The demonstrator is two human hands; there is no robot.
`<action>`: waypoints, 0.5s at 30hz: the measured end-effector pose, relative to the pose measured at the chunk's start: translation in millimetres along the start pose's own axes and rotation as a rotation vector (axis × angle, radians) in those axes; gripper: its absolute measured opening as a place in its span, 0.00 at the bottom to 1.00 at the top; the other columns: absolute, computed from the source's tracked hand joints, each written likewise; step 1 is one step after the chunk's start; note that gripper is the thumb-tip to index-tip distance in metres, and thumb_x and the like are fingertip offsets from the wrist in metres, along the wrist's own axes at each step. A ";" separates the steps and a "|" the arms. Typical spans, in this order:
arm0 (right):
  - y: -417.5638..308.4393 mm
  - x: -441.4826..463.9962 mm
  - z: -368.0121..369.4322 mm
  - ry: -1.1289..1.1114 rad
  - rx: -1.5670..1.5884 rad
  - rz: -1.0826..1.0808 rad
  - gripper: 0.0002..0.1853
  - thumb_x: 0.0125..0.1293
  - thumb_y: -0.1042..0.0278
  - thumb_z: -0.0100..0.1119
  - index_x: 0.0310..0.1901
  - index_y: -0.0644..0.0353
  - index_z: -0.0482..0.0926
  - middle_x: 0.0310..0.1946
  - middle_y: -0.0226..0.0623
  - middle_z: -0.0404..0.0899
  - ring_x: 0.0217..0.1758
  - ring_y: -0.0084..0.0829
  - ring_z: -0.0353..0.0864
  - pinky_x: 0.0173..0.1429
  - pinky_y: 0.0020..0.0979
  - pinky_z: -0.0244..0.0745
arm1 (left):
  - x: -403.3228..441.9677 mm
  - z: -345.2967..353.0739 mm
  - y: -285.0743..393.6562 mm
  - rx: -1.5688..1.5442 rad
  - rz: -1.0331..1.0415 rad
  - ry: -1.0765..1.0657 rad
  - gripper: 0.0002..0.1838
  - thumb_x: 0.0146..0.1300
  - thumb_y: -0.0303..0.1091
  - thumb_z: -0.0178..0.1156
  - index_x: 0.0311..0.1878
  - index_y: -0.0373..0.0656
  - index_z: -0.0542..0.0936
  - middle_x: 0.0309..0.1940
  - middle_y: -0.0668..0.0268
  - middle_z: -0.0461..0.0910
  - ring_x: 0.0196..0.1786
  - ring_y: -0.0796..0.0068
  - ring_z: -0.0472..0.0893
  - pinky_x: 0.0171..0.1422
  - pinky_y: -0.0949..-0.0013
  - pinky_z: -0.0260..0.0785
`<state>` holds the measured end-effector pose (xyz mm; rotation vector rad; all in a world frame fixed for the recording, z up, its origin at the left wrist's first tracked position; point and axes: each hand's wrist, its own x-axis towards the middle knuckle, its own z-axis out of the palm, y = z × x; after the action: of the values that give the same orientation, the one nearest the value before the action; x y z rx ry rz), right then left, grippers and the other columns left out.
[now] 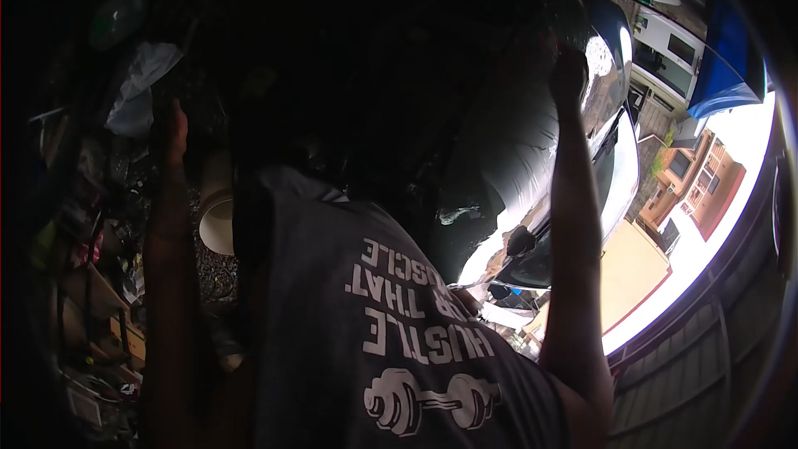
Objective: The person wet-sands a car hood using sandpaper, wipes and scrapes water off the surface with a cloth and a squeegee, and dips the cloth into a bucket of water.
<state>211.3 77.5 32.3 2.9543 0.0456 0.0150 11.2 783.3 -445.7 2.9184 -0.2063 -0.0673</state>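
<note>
My right hand (568, 75) is at the upper right, at the edge of a dark car body (532, 150) whose glossy surface catches bright light. Shadow hides its fingers, and whether it holds anything cannot be made out. On the left, my left hand (177, 129) is raised beside a crumpled whitish sheet or bag (141, 87). One finger or thumb catches the light while the others are lost in the dark. Below that hand lies a pale cylindrical container (218, 224). My grey shirt (332, 283) with white lettering fills the lower middle.
Mixed clutter with wooden pieces (104, 295) lies at the lower left. A blue tarp (727, 66), a white vehicle or trailer (669, 50) and an orange-tan building (698, 183) stand at the right. Corrugated panels (698, 374) run along the lower right.
</note>
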 end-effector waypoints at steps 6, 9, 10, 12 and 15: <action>3.6 -114.5 42.0 -0.143 0.012 -0.079 0.30 0.74 0.57 0.55 0.74 0.60 0.66 0.71 0.56 0.70 0.76 0.57 0.67 0.72 0.59 0.66 | 25.9 -8.4 -0.5 -0.433 -0.308 -0.017 0.26 0.80 0.48 0.43 0.73 0.44 0.70 0.69 0.53 0.75 0.69 0.47 0.75 0.71 0.52 0.69; -118.1 -232.9 -7.8 -0.345 0.033 -0.181 0.25 0.68 0.63 0.62 0.66 0.58 0.76 0.61 0.52 0.76 0.68 0.54 0.71 0.67 0.60 0.68 | 20.8 -7.5 -6.3 -0.693 -0.706 -0.387 0.28 0.81 0.49 0.37 0.72 0.42 0.71 0.69 0.50 0.74 0.70 0.46 0.74 0.71 0.51 0.67; -142.5 -245.6 -31.3 -0.427 0.088 -0.135 0.23 0.70 0.64 0.60 0.65 0.57 0.76 0.60 0.51 0.77 0.67 0.53 0.73 0.66 0.57 0.69 | 19.1 -10.0 -1.5 -0.553 -0.723 -0.399 0.28 0.81 0.49 0.37 0.72 0.41 0.71 0.69 0.48 0.74 0.70 0.46 0.74 0.71 0.51 0.67; -143.3 -264.5 -41.3 -0.313 0.188 0.076 0.16 0.73 0.69 0.57 0.60 0.56 0.79 0.53 0.47 0.80 0.56 0.48 0.78 0.58 0.49 0.74 | 5.2 8.0 -14.8 -0.403 -0.740 -0.408 0.28 0.82 0.49 0.37 0.71 0.40 0.72 0.69 0.47 0.74 0.70 0.46 0.74 0.71 0.51 0.67; -66.0 -283.0 -55.2 -0.042 0.102 0.464 0.09 0.75 0.72 0.53 0.49 0.62 0.81 0.37 0.48 0.80 0.43 0.49 0.81 0.46 0.44 0.75 | -8.2 44.0 -27.2 -0.486 -0.535 -0.406 0.31 0.81 0.53 0.37 0.71 0.40 0.72 0.68 0.48 0.76 0.70 0.48 0.74 0.72 0.51 0.67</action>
<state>-74.3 143.6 72.2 2.9905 -0.6600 0.0144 4.1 801.6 -494.3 2.3629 0.4694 -0.6882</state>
